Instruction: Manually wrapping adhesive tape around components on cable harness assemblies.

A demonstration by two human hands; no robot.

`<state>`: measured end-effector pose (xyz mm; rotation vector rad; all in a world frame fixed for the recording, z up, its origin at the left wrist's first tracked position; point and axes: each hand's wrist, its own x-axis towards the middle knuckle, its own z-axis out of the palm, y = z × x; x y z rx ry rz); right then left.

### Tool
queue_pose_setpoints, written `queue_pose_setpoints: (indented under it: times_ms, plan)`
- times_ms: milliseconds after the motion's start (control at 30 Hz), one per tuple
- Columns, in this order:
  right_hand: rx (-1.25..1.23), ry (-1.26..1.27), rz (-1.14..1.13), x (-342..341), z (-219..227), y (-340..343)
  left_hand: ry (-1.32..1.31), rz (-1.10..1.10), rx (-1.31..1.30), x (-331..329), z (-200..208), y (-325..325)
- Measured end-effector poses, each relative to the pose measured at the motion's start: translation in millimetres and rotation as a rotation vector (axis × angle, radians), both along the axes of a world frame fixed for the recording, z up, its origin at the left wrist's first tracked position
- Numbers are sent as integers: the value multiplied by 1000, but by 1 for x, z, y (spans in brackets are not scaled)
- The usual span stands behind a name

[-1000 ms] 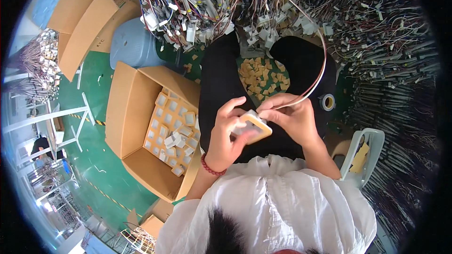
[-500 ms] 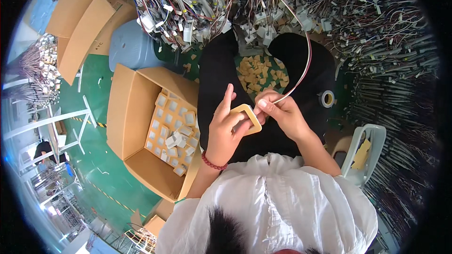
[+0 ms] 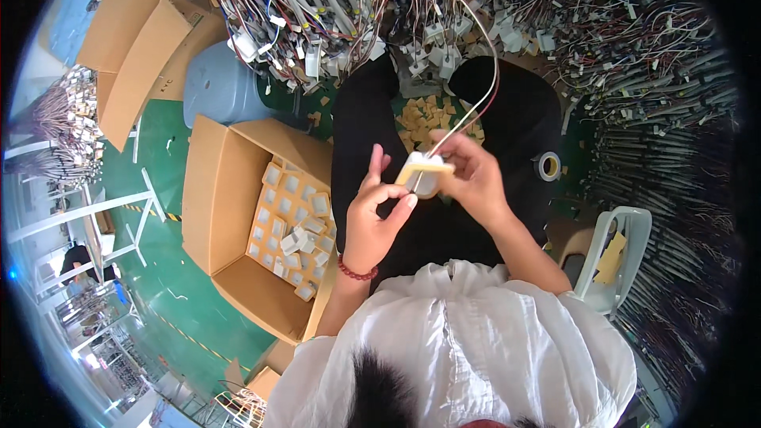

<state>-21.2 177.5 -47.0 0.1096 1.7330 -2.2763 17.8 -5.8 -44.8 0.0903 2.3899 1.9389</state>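
A small white plastic housing with a yellow-tan square rim [image 3: 428, 181] is tilted between my hands above my lap. My right hand [image 3: 476, 180] grips it by its right side. A thin white and dark red wire pair [image 3: 495, 71] comes down from the cable mass in front and passes into the back of the housing. My left hand [image 3: 372, 220] has thumb and index finger pinched at the housing's open face, on what looks like the wire end; its other fingers stick up. The wire's exact tip is hidden by the fingertips.
At my left stands an open carton [image 3: 212, 210] with many similar yellow-rimmed housings [image 3: 292, 186]. A blue-grey stool [image 3: 218, 79] is behind it. Cable bundles [image 3: 658, 150] hang ahead and right. Tape roll [image 3: 547, 166] lies on my right thigh; a whitish stool [image 3: 618, 261] stands at right.
The housing has turned from facing up to tilted, and my right hand now holds its side. My left fingers have left the frame's inside and pinch at its open face. The wires swung left.
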Motion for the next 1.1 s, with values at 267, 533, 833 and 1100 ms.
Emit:
queue_pose_setpoints:
  times_ms: [267, 533, 833, 1100]
  plan:
    - [129, 76, -500, -27, 20, 38, -599, -17, 447, 8, 22, -3]
    - [226, 3, -325, 20, 6, 31, -746, -37, 685, 5, 14, 12]
    - [-170, -368, 196, 9, 20, 17, -727, -62, 746, 13, 7, 11]
    - [-84, -257, 282, 2, 20, 21, -548, -102, 508, 9, 13, 9]
